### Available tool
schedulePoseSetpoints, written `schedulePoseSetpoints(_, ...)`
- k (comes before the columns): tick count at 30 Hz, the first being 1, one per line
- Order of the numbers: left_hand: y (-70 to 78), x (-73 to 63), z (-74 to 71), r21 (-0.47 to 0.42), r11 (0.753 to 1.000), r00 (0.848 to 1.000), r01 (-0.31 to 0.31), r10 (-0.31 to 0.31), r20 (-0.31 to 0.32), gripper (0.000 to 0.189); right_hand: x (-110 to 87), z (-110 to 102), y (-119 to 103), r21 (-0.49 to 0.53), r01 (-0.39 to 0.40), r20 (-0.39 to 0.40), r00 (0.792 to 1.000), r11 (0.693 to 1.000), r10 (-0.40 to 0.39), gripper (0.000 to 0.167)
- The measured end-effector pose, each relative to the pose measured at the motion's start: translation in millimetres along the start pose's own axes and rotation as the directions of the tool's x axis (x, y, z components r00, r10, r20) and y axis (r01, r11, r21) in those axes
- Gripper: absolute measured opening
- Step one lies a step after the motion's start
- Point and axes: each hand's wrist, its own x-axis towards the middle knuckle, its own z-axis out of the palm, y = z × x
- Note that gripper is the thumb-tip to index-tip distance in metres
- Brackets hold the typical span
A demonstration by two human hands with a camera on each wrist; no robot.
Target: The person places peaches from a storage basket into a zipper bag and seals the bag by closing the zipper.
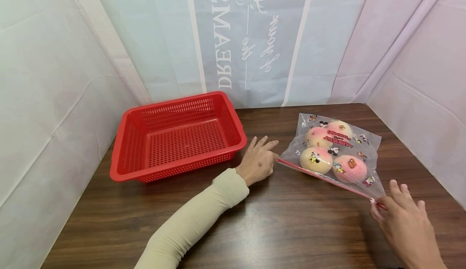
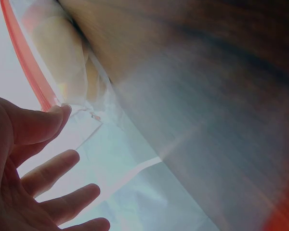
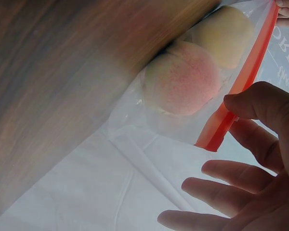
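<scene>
A clear zip bag [image 1: 367,149] printed with cartoon figures lies on the table, its red zip edge toward me. Several pink-and-yellow peaches [image 1: 350,168] are inside it. With thumb and forefinger, my left hand [image 1: 257,160] pinches the left end of the red zip strip [image 2: 26,62]; its other fingers are spread. My right hand [image 1: 409,220] pinches the strip near its right end, by a small white slider [image 1: 373,200]. In the right wrist view, a short tail of red strip [image 3: 211,137] sticks out past the thumb, and a pink peach [image 3: 185,79] shows through the plastic.
A red perforated plastic basket [image 1: 238,133] stands at the left on the dark wooden table [image 1: 276,228], close beside my left hand. Pale cloth walls [image 1: 418,79] rise around the table's back and sides, with white lettering on the back one.
</scene>
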Motion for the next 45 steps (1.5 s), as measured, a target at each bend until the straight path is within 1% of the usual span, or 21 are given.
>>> schedulePoseSetpoints(3, -0.1, -0.2, 0.2, 0.014, 1.000, 1.000, -0.001, 0.001, 0.008, 0.020, -0.2, 0, 1, 0.001, -0.009, 0.003, 1.000, 1.000, 0.009, 0.008)
schedulePoseSetpoints(9, -0.1, -0.4, 0.5, 0.019, 1.000, 1.000, -0.001, 0.001, 0.009, 0.021, -0.5, -2, 2, -0.007, -0.032, 0.023, 0.999, 0.999, 0.032, 0.007)
schedulePoseSetpoints(12, -0.1, -0.3, 0.8, 0.012, 1.000, 1.000, 0.003, -0.003, 0.011, 0.022, -0.9, -4, 3, -0.013, -0.048, 0.047, 0.998, 0.999, 0.049, 0.008)
schedulePoseSetpoints(16, -0.3, 0.2, 1.2, 0.002, 1.000, 1.000, 0.007, -0.007, 0.015, 0.022, -1.4, -5, 3, -0.016, -0.052, 0.057, 0.997, 0.999, 0.053, 0.009)
schedulePoseSetpoints(22, -0.1, 0.4, 1.2, 0.004, 1.000, 1.000, 0.008, -0.008, 0.016, 0.022, -2.8, -6, 6, -0.015, -0.054, 0.050, 0.997, 0.998, 0.055, 0.008)
schedulePoseSetpoints(29, -0.3, 0.7, 0.7, 0.001, 1.000, 0.999, 0.014, -0.014, 0.031, 0.022, -5.6, -5, 10, -0.018, -0.039, 0.035, 0.999, 0.999, 0.039, 0.007)
schedulePoseSetpoints(45, -0.2, 2.3, -0.2, 0.007, 1.000, 1.000, 0.004, -0.004, 0.018, 0.022, -7.5, -10, 14, -0.040, -0.088, 0.082, 0.992, 0.995, 0.091, 0.007)
